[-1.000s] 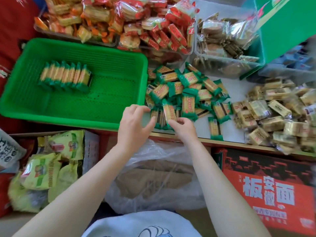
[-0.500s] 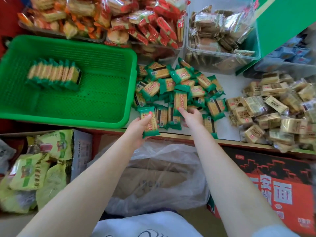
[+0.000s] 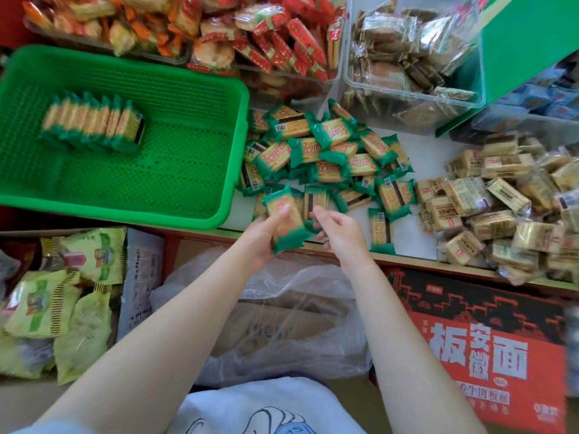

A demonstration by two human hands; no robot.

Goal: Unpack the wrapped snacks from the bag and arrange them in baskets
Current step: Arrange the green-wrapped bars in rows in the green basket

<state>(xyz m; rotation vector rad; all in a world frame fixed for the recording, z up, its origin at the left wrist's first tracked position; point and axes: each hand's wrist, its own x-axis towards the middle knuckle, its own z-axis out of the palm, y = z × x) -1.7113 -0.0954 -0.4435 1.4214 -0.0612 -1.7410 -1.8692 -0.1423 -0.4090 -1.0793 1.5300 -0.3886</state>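
My left hand grips a green-wrapped cracker packet just above the table's front edge. My right hand hovers beside it with curled fingers, index tip close to the packet; whether it holds anything is hidden. Behind both hands lies a loose pile of green packets. Left of the pile stands the green basket, with a neat row of green packets on edge in its far left part. A crumpled clear plastic bag lies below the table between my arms.
A heap of tan-wrapped snacks covers the table's right side. Clear bins of brown packets and red-wrapped snacks line the back. A red printed carton sits low right, yellow-green bags low left.
My left hand has lifted a green packet from the pile's front edge and turned it upward. My right hand left the pile and drew back beside the left hand.
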